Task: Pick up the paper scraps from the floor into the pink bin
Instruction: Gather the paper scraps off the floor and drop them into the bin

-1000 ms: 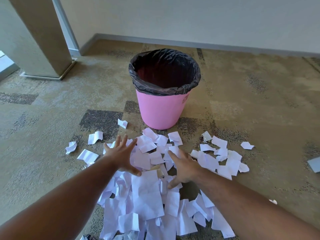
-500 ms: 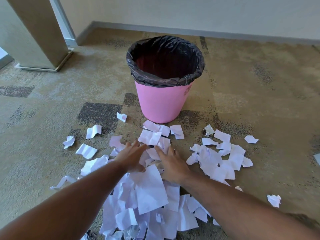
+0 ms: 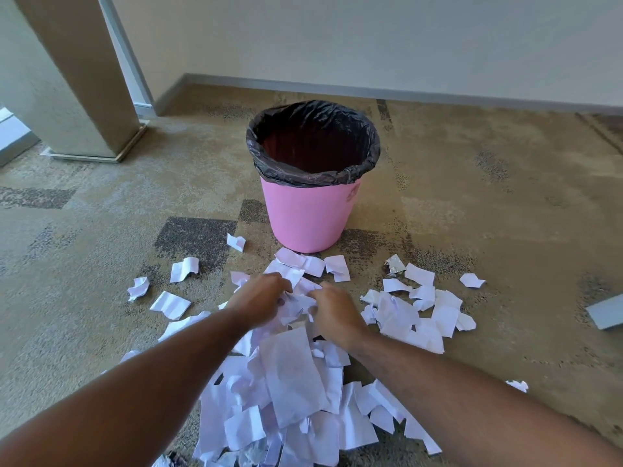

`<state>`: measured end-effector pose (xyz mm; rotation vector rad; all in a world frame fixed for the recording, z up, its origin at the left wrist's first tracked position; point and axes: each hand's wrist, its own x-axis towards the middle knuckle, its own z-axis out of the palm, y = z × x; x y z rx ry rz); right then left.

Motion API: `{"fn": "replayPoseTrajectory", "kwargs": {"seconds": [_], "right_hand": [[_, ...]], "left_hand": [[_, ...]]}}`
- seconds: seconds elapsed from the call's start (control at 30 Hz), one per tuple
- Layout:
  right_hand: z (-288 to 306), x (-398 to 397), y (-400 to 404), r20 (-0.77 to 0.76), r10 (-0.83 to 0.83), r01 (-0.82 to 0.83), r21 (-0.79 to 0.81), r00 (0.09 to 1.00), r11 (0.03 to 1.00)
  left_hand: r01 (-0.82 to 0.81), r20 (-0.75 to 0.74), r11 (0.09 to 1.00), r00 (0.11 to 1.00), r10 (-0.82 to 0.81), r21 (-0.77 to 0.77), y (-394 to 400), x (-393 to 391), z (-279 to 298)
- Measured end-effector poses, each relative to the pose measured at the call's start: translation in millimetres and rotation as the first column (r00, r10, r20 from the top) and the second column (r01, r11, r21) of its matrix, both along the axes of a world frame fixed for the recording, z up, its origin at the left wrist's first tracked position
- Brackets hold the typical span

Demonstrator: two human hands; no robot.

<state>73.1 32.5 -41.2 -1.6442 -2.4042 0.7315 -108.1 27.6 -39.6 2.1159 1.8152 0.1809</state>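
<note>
The pink bin (image 3: pixel 305 215) with a black liner stands upright on the carpet, its mouth open and dark inside. In front of it lie several white paper scraps (image 3: pixel 293 375) in a loose heap, with more spread to the right (image 3: pixel 421 308) and left (image 3: pixel 170 303). My left hand (image 3: pixel 258 303) and my right hand (image 3: pixel 335 311) are pressed together over the middle of the heap. Both have their fingers curled around a bunch of scraps (image 3: pixel 300 299) squeezed between them, just short of the bin.
A beige pillar (image 3: pixel 72 79) stands at the far left on a metal base. A wall with a grey skirting (image 3: pixel 404 92) runs behind the bin. A flat grey sheet (image 3: pixel 606 311) lies at the right edge. Patterned carpet surrounds the heap.
Both hands went from spread flat on the heap to drawn together, fingers closed on a bunch of scraps. The view has tilted up, showing more wall.
</note>
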Motion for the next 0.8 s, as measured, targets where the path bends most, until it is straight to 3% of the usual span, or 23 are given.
{"fn": "replayPoseTrajectory", "kwargs": {"seconds": [0.33, 0.43, 0.67, 0.8], "right_hand": [[52.8, 26.2, 6.9, -0.041, -0.068, 0.073, 0.144, 0.997, 0.987], [74.6, 33.3, 13.0, -0.117, -0.109, 0.132, 0.218, 0.987, 0.967], [145.4, 23.0, 44.4, -0.431, -0.204, 0.381, 0.376, 0.879, 0.845], [176.0, 10.3, 68.7, -0.523, -0.25, 0.495, 0.403, 0.815, 0.77]], "left_hand": [[-0.047, 0.086, 0.976, 0.996, 0.029, 0.215, 2.8, 0.9, 56.2], [-0.076, 0.126, 0.948, 0.991, 0.038, 0.308, 6.9, 0.9, 77.1], [-0.149, 0.248, 0.775, 0.969, -0.01, 0.615, 36.9, 12.4, 138.6], [-0.176, 0.29, 0.677, 0.955, -0.057, 0.714, 57.6, 16.6, 166.8]]}}
